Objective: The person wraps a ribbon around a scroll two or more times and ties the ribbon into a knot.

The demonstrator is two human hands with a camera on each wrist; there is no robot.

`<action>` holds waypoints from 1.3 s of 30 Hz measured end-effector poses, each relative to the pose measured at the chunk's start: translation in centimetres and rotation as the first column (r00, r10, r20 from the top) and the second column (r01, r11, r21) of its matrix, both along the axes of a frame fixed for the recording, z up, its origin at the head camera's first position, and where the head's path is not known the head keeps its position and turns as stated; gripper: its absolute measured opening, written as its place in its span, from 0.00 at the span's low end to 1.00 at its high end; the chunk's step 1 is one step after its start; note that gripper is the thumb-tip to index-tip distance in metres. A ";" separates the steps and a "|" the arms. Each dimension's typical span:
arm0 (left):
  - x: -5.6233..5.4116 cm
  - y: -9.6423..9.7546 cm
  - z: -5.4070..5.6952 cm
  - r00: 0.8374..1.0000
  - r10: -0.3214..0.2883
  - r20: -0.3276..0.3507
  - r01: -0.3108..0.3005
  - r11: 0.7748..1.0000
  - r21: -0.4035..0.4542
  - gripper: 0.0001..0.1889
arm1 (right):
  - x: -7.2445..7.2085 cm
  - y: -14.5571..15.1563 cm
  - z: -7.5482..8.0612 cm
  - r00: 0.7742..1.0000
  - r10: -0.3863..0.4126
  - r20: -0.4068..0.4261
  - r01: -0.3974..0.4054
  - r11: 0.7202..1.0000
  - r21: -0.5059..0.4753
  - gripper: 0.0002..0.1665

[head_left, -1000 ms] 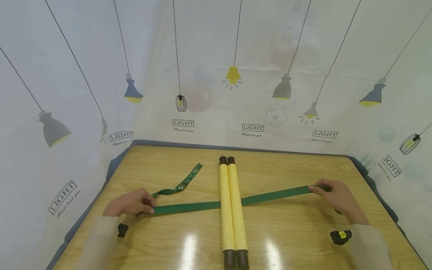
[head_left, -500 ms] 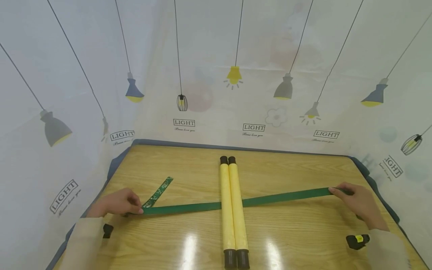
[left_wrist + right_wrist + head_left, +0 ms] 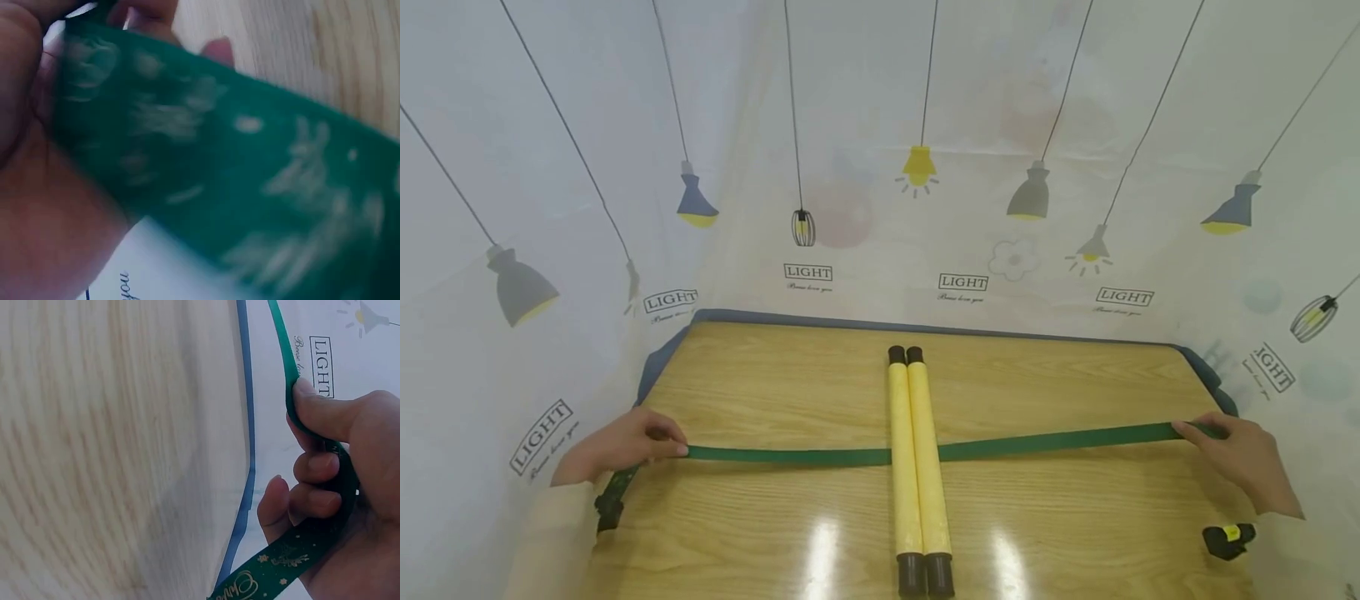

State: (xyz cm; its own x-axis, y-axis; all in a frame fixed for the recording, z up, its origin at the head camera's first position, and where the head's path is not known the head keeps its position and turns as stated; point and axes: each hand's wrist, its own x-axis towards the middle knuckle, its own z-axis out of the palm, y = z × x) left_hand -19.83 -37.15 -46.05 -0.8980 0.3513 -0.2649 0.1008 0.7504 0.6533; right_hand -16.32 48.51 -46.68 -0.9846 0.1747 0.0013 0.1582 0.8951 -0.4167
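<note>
Where the green ribbon (image 3: 790,457) runs: nine to three o'clock, under yellow rods (image 3: 929,467).
My left hand (image 3: 621,446): pinching it at nine.
My right hand (image 3: 1247,457): curled round it at three.
Gold lettering (image 3: 245,587): clear only in right wrist view.

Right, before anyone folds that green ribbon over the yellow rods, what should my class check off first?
1. Green ribbon running beneath both yellow rods: ok.
2. Rods side by side: ok.
3. Left fingers gripping the ribbon: ok.
4. Right fingers gripping the ribbon: ok.
5. Ribbon's plain side up where it stretches across: ok in the head view.
6. Equal lengths beyond each grip: cannot tell; the ribbon's ends are not clearly shown.
</note>
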 end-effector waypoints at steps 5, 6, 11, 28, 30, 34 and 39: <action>-0.2 -1.1 0.1 0.996 -0.018 -0.082 0.011 0.996 -0.089 0.06 | 0.0 0.8 -0.6 1.000 -0.020 0.020 0.020 1.000 0.023 0.42; -0.2 -1.3 0.2 0.995 -0.028 -0.094 0.018 0.994 -0.105 0.06 | 0.1 1.0 -0.7 0.999 -0.023 0.023 0.022 0.999 0.028 0.42; -0.4 -2.0 1.0 0.993 -0.010 -0.121 -0.010 0.986 -0.168 0.13 | 0.1 1.6 -1.0 1.000 -0.024 0.011 0.023 0.999 0.047 0.43; -0.5 -2.2 1.1 0.946 0.173 -0.273 -0.269 0.891 -0.366 0.18 | 0.3 2.6 -1.9 0.999 -0.031 -0.011 0.032 0.990 0.139 0.37; -0.5 -1.0 0.9 0.940 0.192 -0.282 -0.288 0.889 -0.355 0.19 | 0.3 2.5 -2.1 0.998 -0.015 -0.057 0.024 0.987 0.158 0.36; -0.3 2.7 0.8 0.937 0.212 -0.278 -0.292 0.913 -0.287 0.15 | 0.1 1.5 -1.8 0.993 0.036 -0.114 -0.021 0.991 0.132 0.34; 0.1 8.0 0.1 0.950 0.184 -0.253 -0.240 0.946 -0.215 0.17 | -0.4 -1.4 -1.0 0.994 0.092 -0.055 -0.089 0.994 0.057 0.37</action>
State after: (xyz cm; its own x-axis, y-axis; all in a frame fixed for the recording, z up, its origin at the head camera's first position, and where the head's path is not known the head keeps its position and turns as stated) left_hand -19.73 -29.11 -45.94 -0.9904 0.0973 -0.0980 0.0462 0.9022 0.4289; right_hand -16.71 47.15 -47.65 -0.9944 0.0833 0.0657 0.0530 0.9262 -0.3732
